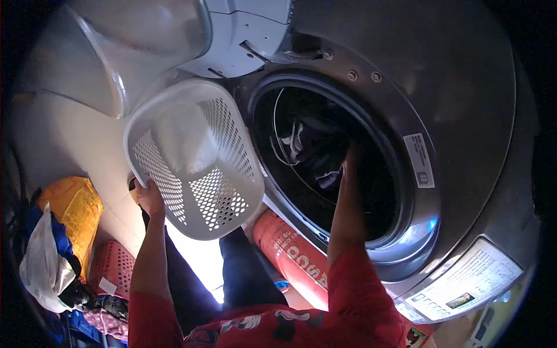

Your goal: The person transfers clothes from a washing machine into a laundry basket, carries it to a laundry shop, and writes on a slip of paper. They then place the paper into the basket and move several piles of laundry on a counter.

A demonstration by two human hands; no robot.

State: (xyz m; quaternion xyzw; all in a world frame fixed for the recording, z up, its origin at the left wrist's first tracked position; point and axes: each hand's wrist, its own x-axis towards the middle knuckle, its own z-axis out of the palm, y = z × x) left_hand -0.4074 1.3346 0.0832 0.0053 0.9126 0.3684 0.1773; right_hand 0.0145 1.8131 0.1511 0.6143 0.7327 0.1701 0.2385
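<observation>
My left hand (151, 199) grips the near left rim of a white plastic laundry basket (194, 180). The basket is tilted, with its perforated inside facing me and no clothes in it. To its right is the round opening of a front-loading washing machine (400, 232). My right arm reaches through that opening, and my right hand (350, 158) is lost in the dark of the drum, so its fingers do not show. Dark clothes with white-edged parts (297, 142) lie inside the drum, close to that hand.
The machine's clear door (145, 35) hangs open at the upper left. Below the opening lies a red printed sack (290, 249). At the lower left are a yellow bag (72, 206), a red perforated basket (113, 267) and a heap of cloth (49, 261).
</observation>
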